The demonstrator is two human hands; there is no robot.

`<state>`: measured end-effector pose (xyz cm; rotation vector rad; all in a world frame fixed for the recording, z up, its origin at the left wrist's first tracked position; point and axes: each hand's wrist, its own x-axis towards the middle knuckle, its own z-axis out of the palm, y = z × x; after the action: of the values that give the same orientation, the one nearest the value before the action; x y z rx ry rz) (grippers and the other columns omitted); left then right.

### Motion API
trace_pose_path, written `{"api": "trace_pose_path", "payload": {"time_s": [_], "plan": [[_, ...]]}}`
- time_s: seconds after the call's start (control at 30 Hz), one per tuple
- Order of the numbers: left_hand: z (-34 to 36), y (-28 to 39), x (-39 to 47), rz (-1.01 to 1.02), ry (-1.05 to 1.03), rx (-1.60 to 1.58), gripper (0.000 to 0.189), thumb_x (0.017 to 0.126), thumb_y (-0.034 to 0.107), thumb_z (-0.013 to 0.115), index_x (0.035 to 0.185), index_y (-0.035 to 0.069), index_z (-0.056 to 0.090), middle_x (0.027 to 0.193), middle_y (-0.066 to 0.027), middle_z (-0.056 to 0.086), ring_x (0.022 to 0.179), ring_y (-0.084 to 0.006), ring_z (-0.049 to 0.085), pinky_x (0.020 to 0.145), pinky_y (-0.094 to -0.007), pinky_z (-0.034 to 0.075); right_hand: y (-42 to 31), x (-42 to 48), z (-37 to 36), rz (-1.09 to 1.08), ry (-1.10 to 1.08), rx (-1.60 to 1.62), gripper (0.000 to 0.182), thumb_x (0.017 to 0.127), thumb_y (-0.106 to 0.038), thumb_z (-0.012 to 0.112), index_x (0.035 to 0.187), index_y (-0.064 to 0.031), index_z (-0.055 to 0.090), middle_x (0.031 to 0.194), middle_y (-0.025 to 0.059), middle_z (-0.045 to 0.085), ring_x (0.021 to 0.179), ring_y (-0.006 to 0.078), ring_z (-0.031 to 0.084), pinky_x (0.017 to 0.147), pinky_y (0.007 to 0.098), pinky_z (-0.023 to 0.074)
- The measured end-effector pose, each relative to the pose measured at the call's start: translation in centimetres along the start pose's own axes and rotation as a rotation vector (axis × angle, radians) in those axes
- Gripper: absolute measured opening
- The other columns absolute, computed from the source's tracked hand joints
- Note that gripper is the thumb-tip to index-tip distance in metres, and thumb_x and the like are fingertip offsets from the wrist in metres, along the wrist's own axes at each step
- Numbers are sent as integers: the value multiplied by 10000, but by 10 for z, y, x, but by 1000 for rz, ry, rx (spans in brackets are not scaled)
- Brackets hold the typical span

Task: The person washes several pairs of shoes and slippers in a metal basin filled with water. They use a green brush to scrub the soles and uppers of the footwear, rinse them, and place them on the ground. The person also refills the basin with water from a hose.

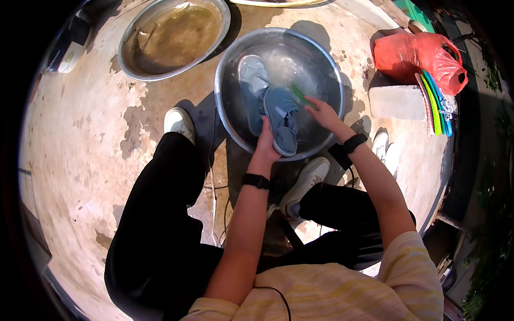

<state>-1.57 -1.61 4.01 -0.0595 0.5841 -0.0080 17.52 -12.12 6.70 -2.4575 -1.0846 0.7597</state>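
Observation:
A round metal basin (219,86) of cloudy water stands between my feet. My left hand (266,141) grips a blue-grey fabric shoe (281,120) by its side, close to the basin's near rim. The shoe's opening faces up and to the right. A second shoe of the same kind (252,76) rests in the basin on the left, partly behind the first. In my right hand (322,113) is a green brush (298,94), held over the water just right of the shoe. Its bristles cannot be made out.
Another metal basin (176,40) with brownish water sits at the upper left. On the right, a red plastic bag (417,56) stands by a pale block (397,102) and several coloured hangers (435,104). White shoes (385,150) lie on the concrete. A cable (213,192) runs between my legs.

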Motion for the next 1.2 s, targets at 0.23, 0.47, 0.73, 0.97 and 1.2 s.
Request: {"api": "trace_pose_path", "payload": {"time_s": [0.23,0.47,0.73,0.97,1.2], "plan": [[-6,-1,2,102,120,31,632,910,577,168,1286,117,384,1220,-103,492,1085,-291,502,888,-474,424,-123,-78,-17,-28,-167,-98,326,898,-284,463,1199,-178,532,864,179,629,799,373,594,691,421,485],[0,-17,14,86,25,-55,636,920,556,168,1290,82,375,1248,-123,467,1115,-306,485,914,-471,417,-101,-9,24,97,-52,-410,313,882,-263,439,1164,-166,531,831,156,639,755,348,615,638,466,481],[2,-6,2,95,8,-9,709,863,648,251,1265,84,402,1131,-128,540,996,-304,551,800,-509,460,-17,40,-5,167,71,-374,339,905,-284,409,1196,-147,516,957,162,631,869,353,604,747,443,475],[-3,8,-3,-42,29,-103,725,857,657,223,1274,89,396,1187,-134,514,1045,-318,528,860,-555,422,-71,-53,11,11,-60,136,356,910,-265,430,1235,-139,499,931,150,636,848,350,603,775,376,472],[-6,-4,8,-80,-20,-228,659,892,595,254,1282,83,395,1214,-144,495,1092,-317,499,919,-525,397,-78,-57,1,16,-55,-148,344,889,-242,429,1212,-159,514,747,91,647,696,319,621,621,413,489]]}}
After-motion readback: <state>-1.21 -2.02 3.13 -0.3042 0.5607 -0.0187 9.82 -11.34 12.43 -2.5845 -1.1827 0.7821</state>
